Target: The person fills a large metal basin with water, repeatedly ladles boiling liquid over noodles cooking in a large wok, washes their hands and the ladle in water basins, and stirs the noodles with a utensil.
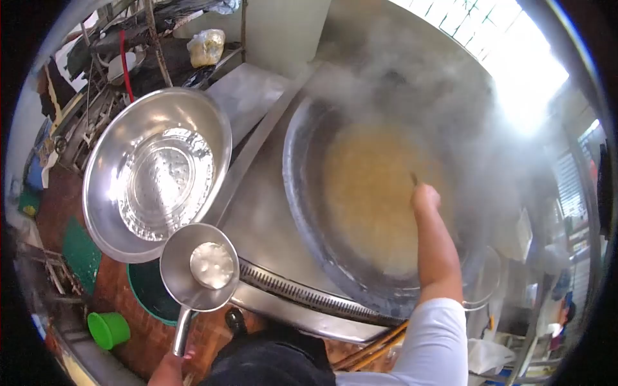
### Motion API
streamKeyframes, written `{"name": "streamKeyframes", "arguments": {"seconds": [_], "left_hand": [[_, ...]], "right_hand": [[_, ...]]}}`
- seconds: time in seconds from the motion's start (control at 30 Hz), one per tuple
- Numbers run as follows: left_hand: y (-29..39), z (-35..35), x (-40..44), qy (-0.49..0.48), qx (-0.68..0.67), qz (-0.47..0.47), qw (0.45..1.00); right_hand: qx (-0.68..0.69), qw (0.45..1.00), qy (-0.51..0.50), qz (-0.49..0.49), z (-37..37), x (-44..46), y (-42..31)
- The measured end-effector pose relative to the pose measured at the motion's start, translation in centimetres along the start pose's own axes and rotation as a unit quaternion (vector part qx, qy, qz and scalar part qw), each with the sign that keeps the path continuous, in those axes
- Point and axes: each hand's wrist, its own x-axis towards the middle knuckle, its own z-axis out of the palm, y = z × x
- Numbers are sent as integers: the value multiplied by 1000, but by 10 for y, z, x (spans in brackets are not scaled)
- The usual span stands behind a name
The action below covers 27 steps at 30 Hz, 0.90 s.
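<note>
A large dark wok (297, 174) holds steaming yellowish-brown liquid (373, 193). Over its right part, my right hand (425, 196) is closed round a thin stick-like handle (414, 177); whatever lies at the far end is lost in the liquid and steam. At the bottom left, my left hand (168, 369) grips the handle of a metal ladle (174, 264). The ladle's bowl faces up, with a shiny round bottom and no food visible in it. Just beyond it, a wide metal basin (103, 186) stands with wet-looking drops inside.
A green bucket (108, 329) is on the tiled floor at lower left, and a dark green tub (145, 293) sits below the basin. Wooden sticks (376, 347) lean near my right sleeve. A shelf with a plastic bag (206, 48) stands at upper left. Steam blurs the right side.
</note>
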Motion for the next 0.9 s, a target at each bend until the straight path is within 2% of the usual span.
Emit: {"name": "streamKeyframes", "arguments": {"seconds": [0.1, 0.13, 0.2, 0.37, 0.57, 0.63, 0.7, 0.77, 0.9], "left_hand": [[-5, 5, -3, 9, 0, 3, 1000], [4, 10, -3, -2, 15, -25, 1000], [11, 15, 0, -27, 45, 18, 998], [35, 10, 16, -89, 36, 58, 994], [95, 1, -21, -129, 7, 147, 981], [103, -7, -36, -138, 19, 173, 975], [60, -25, 80, -95, 195, 267, 939], [59, -20, 94, -118, 32, 136, 983], [58, -20, 83, -100, 95, 124, 983]], "right_hand": [[2, 1000, -11, 13, 5, 8, 4], [20, 999, -11, 24, 4, 3, 11], [21, 999, -15, 24, -4, -15, 21], [-32, 999, -33, -12, -47, -127, 49], [-4, 995, 62, -74, -129, -253, 115], [25, 992, 58, -106, -153, -288, 132], [58, 989, 34, -134, -163, -307, 143], [96, 983, -14, -156, -166, -321, 153], [106, 972, -131, -163, -153, -316, 141]]}}
